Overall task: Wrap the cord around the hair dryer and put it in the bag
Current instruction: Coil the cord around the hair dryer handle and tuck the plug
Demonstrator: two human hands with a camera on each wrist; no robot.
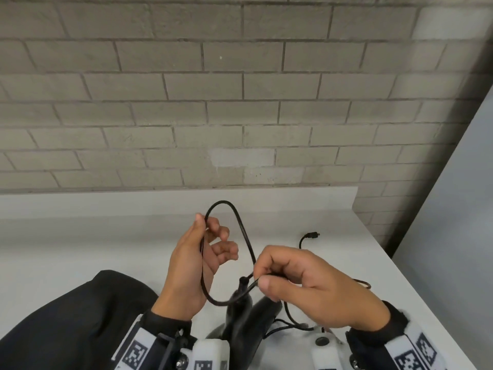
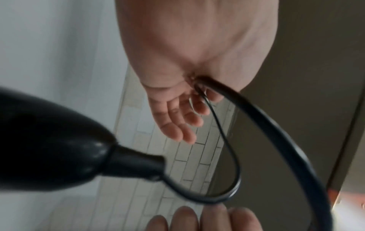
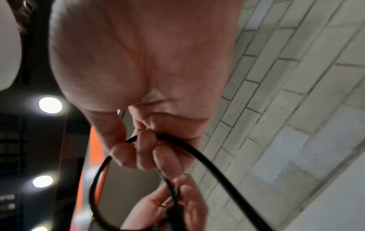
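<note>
Pinching the limp cord [image 1: 246,244], both hands hold a loop. Left hand [image 1: 197,260] and right hand [image 1: 306,284] grip it above the hair dryer [image 1: 245,319], apparently rigid; best held at its handle.

Soft, even indoor light falls on the head view, sharp at centre, darkening and bending toward the right edge. The left wrist view is blurred; the dryer [image 2: 51,150] looms out of focus. The right wrist view is dim and smeared, with round ceiling lamps [image 3: 50,105] glaring at left.
</note>
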